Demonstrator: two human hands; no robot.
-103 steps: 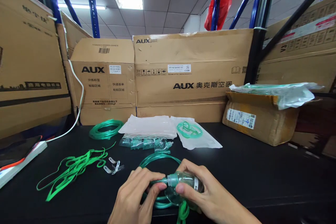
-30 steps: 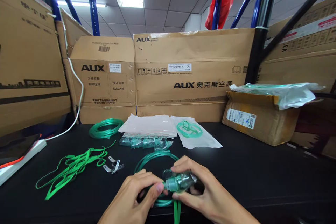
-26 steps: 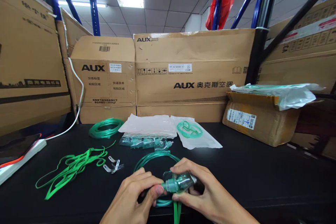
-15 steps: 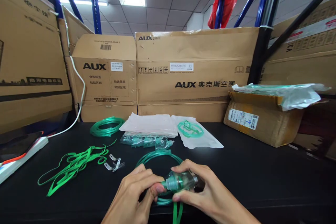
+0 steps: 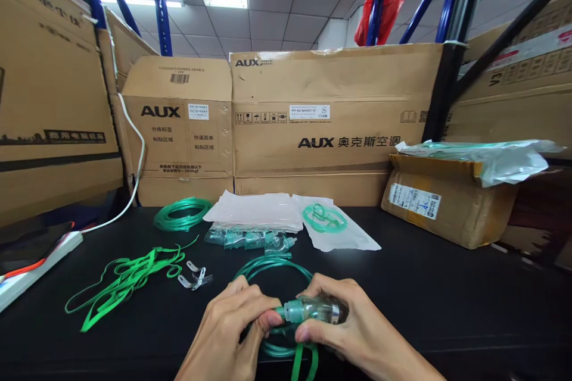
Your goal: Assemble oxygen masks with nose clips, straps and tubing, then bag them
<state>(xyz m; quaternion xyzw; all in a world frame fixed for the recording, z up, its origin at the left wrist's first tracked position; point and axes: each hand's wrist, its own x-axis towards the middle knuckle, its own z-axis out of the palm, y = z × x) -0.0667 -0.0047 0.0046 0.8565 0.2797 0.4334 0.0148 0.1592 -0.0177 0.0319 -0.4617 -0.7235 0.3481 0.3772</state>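
Note:
Near the table's front edge, my right hand is closed around a clear green oxygen mask, its narrow connector pointing left and a metal nose strip showing near my palm. My left hand pinches the end of the green tubing right at that connector. Whether the tube end is seated inside the connector, I cannot tell. The rest of the tubing lies coiled on the black table behind and below my hands. A green elastic strap hangs down from the mask under my right hand.
Loose green straps and several metal strips lie at left. Behind are another tubing coil, bagged masks, white packets and a packet with light green tubing. A cardboard box stands right, a power strip left.
My right hand has turned slightly and shifted its grip on the mask, so more of the clear body shows. The strap below has swung a little. My left hand keeps its pinch.

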